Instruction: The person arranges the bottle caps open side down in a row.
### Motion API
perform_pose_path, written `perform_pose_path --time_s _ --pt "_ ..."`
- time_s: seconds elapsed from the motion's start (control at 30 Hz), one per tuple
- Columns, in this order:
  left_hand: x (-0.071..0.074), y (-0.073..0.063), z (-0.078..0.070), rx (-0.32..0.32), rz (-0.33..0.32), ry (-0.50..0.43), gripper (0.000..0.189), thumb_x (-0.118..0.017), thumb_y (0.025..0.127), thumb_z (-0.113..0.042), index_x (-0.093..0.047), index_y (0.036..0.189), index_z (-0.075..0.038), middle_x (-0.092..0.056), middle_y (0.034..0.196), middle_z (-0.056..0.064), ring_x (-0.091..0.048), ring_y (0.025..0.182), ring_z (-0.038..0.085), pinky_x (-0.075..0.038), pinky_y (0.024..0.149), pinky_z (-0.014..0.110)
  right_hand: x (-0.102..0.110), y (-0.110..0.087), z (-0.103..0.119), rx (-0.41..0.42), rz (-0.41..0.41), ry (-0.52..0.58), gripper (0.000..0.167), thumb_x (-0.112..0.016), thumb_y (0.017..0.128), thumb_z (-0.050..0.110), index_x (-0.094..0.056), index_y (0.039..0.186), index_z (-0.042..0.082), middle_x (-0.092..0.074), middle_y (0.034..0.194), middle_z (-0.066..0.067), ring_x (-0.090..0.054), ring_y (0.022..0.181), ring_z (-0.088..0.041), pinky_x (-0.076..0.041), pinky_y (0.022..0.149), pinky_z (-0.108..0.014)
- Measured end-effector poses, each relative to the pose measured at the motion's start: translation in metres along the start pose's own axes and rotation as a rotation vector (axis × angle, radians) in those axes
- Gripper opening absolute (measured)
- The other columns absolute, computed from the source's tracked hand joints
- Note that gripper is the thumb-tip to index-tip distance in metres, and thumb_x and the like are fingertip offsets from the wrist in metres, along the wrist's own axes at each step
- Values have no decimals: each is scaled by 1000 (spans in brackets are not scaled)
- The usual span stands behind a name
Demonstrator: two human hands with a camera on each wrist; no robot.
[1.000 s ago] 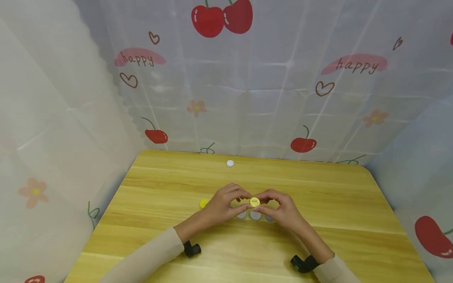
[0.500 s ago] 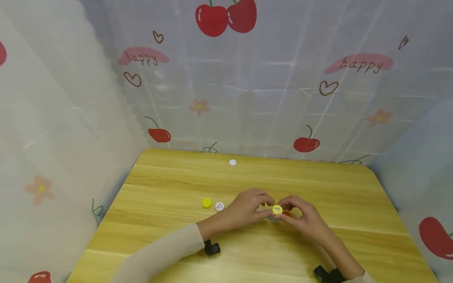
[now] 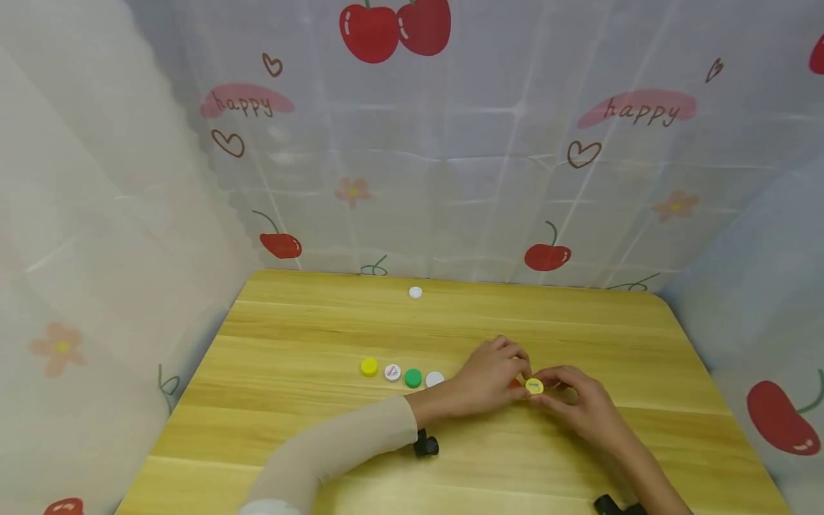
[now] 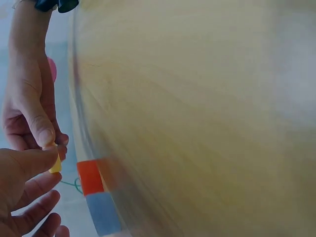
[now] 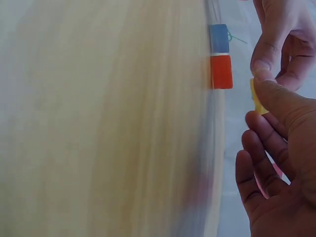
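Both hands meet over a small round yellow bottle cap with printing on its top. My left hand pinches it from the left, and my right hand pinches it from the right. From the side, the yellow cap shows in the left wrist view between the two thumbs; the right wrist view also shows the yellow cap there. A red cap and a blue cap stand on the table close by. In the head view, the left hand covers the blue cap and part of the red one.
Left of the hands, a yellow cap, a printed white cap, a green cap and a white cap form a row on the wooden table. Another white cap lies near the back edge. Patterned curtains surround the table.
Both hands have moved right along the row, carrying the yellow cap past the red one. The printed white, green and white caps on the left have come out from behind the left hand.
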State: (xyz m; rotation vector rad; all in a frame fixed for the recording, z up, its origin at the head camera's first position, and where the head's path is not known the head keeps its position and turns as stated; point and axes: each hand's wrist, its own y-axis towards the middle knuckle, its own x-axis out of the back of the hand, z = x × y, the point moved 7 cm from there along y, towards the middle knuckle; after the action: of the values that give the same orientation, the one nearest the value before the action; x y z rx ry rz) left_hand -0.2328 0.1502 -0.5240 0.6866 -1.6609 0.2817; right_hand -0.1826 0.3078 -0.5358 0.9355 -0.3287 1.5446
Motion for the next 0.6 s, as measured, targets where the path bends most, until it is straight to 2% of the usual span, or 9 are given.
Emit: perform_pose_path --time_s 0.1,0.3,0.47,0.6 --pt "-7 6 -2 11 17 19 21 -73 100 -54 -76 111 -36 -65 132 -15 -54 130 9 -48 111 30 1 -3 -8 -36 16 2 32 -90 89 18 -77 118 22 -78 112 5 -73 94 -10 -61 79 -25" --pt "-21 8 -3 43 77 58 19 -72 101 -56 -71 104 -38 -64 130 -17 -53 125 8 -46 104 29 -5 -4 -16 -99 104 48 27 -85 94 22 -79 120 21 -79 119 0 -73 106 0 -64 83 -24" --pt "-28 9 -7 52 128 103 21 -70 101 -57 -64 94 -38 -63 131 -18 -53 124 8 -45 103 30 -5 -3 -11 -17 95 -12 27 -88 90 18 -81 116 22 -77 115 5 -72 104 -4 -62 83 -22" --pt "-29 9 -8 64 137 124 20 -69 102 -57 -64 96 -39 -64 131 -17 -53 122 7 -46 102 30 -4 -1 -9 35 67 -53 26 -90 88 18 -82 112 21 -74 111 8 -70 99 -11 -58 83 -21"
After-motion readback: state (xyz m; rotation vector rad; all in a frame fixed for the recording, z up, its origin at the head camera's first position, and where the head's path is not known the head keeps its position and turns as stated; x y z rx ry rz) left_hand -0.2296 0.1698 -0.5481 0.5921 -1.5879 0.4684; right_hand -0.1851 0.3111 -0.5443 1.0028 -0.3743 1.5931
